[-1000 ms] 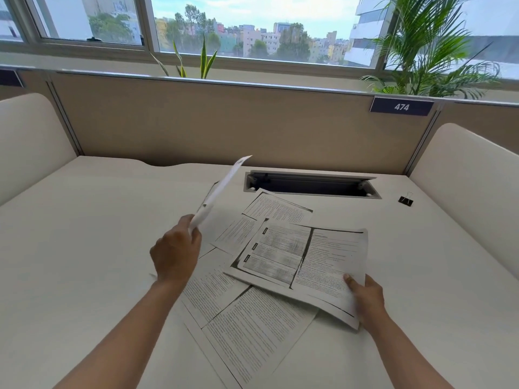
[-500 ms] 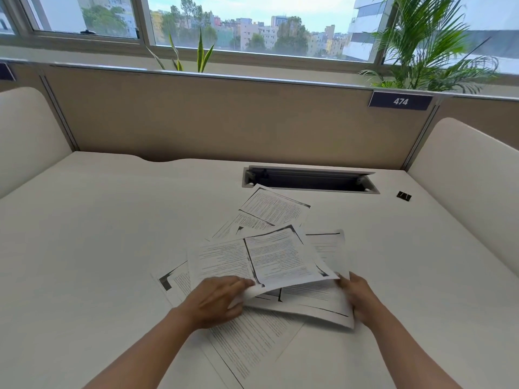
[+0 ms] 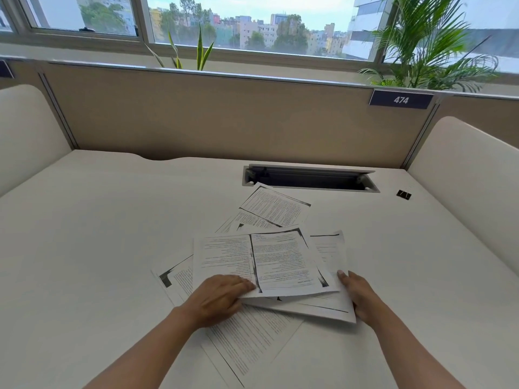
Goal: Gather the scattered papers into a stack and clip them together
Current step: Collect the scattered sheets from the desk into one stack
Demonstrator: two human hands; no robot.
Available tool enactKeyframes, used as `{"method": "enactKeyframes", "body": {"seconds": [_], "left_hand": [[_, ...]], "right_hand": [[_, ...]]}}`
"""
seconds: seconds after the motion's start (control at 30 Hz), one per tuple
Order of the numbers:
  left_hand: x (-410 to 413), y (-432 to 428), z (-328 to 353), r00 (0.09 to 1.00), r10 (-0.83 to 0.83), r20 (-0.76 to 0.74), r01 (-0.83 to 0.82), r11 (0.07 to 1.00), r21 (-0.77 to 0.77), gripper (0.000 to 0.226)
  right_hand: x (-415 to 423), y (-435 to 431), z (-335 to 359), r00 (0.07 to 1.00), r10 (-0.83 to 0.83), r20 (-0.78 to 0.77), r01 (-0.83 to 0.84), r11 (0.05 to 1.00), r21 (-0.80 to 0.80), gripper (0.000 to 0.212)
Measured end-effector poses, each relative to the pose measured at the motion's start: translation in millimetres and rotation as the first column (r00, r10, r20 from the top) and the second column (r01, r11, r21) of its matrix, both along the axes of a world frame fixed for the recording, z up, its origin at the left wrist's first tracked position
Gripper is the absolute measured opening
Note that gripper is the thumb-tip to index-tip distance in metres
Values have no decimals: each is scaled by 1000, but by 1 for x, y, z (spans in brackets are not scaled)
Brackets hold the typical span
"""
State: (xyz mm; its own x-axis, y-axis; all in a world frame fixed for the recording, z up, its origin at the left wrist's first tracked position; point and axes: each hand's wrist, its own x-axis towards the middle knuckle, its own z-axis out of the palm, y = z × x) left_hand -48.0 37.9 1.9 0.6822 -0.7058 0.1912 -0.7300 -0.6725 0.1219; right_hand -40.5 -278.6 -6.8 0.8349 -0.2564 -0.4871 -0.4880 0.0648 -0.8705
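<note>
While my left grip [image 3: 222, 299] and right grip [image 3: 356, 296] clasped the paper pile [image 3: 280, 259], the binder clip [image 3: 403, 194] lay far ahead, nearer my right.

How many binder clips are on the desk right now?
1. The binder clip lies on the desk just right of the cable slot, apart from the papers; others could be hidden under them.

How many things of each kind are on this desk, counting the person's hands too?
Printed sheets: 6 showing; overlaps may hide more
Binder clip: 1
Hands: 2, left hand and right hand, each holding sheets
Total: 9
</note>
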Motion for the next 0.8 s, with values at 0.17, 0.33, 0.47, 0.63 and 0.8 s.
{"method": "enactKeyframes", "body": {"seconds": [0.17, 0.33, 0.47, 0.63, 0.8], "left_hand": [[11, 2, 2, 985, 34, 170, -18, 995, -96, 27], [19, 13, 12, 923, 260, 284, -216, 960, -179, 37], [26, 25, 17, 908, 379, 177, -326, 907, -267, 36], [35, 37, 24, 880, 339, -332, -471, 706, -529, 49], [29, 27, 35, 794, 268, -546, -593, 541, -597, 42]], "right_hand": [[0, 0, -1, 1000, -6, 14, 6, 1000, 26, 22], [-2, 0, 0, 1000, -8, 26, 7, 999, 50, 21], [-2, 0, -1, 999, -24, 22, 24, 999, 25, 25], [-2, 0, 0, 1000, -19, 25, 18, 998, 52, 23], [-2, -1, 0, 999, -11, 30, 9, 998, 65, 21]]}}
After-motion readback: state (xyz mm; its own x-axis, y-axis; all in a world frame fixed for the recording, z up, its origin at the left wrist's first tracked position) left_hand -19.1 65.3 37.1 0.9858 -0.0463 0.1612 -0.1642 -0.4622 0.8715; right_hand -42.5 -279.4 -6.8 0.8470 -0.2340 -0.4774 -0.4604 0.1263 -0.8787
